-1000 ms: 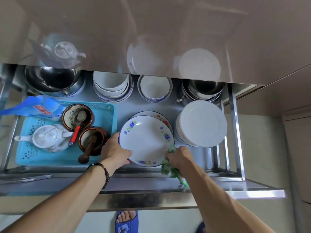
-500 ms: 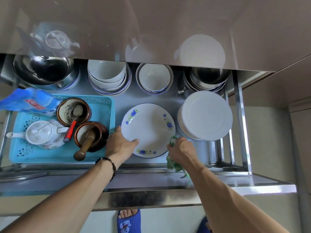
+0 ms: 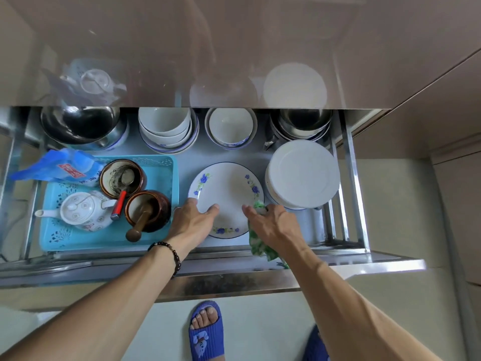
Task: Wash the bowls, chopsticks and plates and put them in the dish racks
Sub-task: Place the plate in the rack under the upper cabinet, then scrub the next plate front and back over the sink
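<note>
A white plate with blue flowers (image 3: 229, 186) lies flat in the middle of the pulled-out steel dish rack drawer (image 3: 234, 280). My left hand (image 3: 191, 222) rests on the plate's near left rim, thumb and fingers stretched out over it. My right hand (image 3: 276, 225) grips a green cloth (image 3: 257, 243) at the plate's near right edge, its forefinger reaching onto the plate. Stacked white bowls (image 3: 166, 126) and another white bowl (image 3: 230, 127) stand at the back of the drawer. A stack of plain white plates (image 3: 303, 173) stands right of the flowered plate.
Steel bowls sit at the back right (image 3: 304, 122) and back left (image 3: 83, 123). A blue tray (image 3: 166, 178) on the left holds a teapot (image 3: 83, 211), a brown mortar with pestle (image 3: 148, 207) and a brown jar (image 3: 122, 178). A glossy cabinet front (image 3: 234, 48) overhangs the drawer.
The flowered plate went down from a tilted hold to lie flat on the plate beneath it. My fingers have loosened and straightened on its rim.
</note>
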Available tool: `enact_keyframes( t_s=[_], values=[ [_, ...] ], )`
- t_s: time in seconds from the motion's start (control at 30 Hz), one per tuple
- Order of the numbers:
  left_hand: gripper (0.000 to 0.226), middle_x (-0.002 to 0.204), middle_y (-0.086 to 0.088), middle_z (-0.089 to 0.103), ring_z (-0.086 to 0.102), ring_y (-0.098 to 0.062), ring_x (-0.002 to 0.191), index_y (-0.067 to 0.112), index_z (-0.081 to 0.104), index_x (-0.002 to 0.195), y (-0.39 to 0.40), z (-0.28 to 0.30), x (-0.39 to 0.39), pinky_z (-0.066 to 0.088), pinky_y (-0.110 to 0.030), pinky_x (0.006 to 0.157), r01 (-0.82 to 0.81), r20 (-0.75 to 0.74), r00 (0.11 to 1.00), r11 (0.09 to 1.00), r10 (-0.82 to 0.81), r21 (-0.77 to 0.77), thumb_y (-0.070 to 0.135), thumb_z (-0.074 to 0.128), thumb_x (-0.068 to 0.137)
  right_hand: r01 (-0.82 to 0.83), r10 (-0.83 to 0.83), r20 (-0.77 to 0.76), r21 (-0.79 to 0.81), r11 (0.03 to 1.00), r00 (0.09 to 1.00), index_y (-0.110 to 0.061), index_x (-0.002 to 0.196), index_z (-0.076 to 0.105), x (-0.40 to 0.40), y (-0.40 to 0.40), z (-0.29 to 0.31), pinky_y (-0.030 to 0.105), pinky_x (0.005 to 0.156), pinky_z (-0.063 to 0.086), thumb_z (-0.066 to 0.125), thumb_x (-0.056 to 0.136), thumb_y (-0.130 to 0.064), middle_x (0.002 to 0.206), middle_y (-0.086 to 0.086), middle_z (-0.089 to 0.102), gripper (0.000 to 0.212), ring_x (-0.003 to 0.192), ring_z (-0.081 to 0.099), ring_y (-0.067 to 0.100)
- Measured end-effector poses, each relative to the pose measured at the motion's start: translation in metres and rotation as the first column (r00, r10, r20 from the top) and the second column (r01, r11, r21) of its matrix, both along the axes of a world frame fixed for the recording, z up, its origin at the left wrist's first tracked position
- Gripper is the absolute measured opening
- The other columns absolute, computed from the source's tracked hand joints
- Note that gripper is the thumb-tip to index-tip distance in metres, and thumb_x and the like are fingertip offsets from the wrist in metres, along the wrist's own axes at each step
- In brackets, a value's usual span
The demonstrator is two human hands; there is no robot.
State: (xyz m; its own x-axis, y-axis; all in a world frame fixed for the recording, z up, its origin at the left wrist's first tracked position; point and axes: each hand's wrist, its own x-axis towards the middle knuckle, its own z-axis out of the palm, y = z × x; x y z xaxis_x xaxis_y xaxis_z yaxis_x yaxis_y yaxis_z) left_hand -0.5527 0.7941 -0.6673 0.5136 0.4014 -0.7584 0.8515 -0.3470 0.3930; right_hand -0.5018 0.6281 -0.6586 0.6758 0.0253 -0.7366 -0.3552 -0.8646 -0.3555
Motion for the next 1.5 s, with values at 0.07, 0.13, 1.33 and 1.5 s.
enact_keyframes(
  t_s=[0.07,0.13,1.33,1.5],
  values=[
    [0.062,0.151,-0.011,0.043,0.045,-0.029,0.135,0.016,0.04,0.149,-0.005,0.028,-0.004,0.035,-0.035,0.108,0.05,0.062,0.997,0.999,-0.05,0.003,0.05,0.052,0.099,0.044,-0.045,0.006,0.076,0.996,0.999,-0.007,0.116,0.06,-0.003,-0.002,0.025,0.038,0.093,0.048,0.047,0.093,-0.067,0.119,0.019,0.063,0.065,0.111,0.058,0.036],
    [0.056,0.149,-0.01,0.046,0.045,-0.027,0.136,0.015,0.044,0.147,-0.012,0.063,-0.006,0.034,-0.034,0.108,0.087,0.122,0.988,0.996,-0.09,0.029,0.046,0.051,0.1,0.034,-0.035,0.013,0.126,0.992,0.999,-0.01,0.121,0.061,-0.006,-0.003,0.056,0.038,0.095,0.046,0.043,0.096,-0.064,0.121,0.02,0.062,0.061,0.114,0.056,0.038],
    [0.054,0.142,-0.008,0.053,0.051,-0.024,0.128,0.015,0.046,0.142,-0.104,0.533,0.267,0.042,-0.032,0.1,-0.09,0.568,0.823,0.987,-0.003,0.135,0.043,0.057,0.097,0.079,-0.159,0.427,0.199,0.977,0.89,-0.002,0.111,0.06,0.308,-0.142,0.519,0.034,0.071,0.039,0.038,0.099,-0.06,0.106,0.02,0.061,0.063,0.087,0.056,0.031],
    [0.059,0.136,-0.009,0.057,0.054,-0.026,0.124,0.011,0.05,0.14,-0.084,0.512,0.312,0.045,-0.034,0.1,-0.165,0.496,0.866,0.975,0.069,0.152,0.041,0.065,0.091,0.14,-0.172,0.396,0.11,0.984,0.902,-0.007,0.115,0.054,0.355,-0.13,0.501,0.03,0.058,0.045,0.051,0.089,-0.068,0.1,0.014,0.061,0.067,0.08,0.059,0.027]
  ],
)
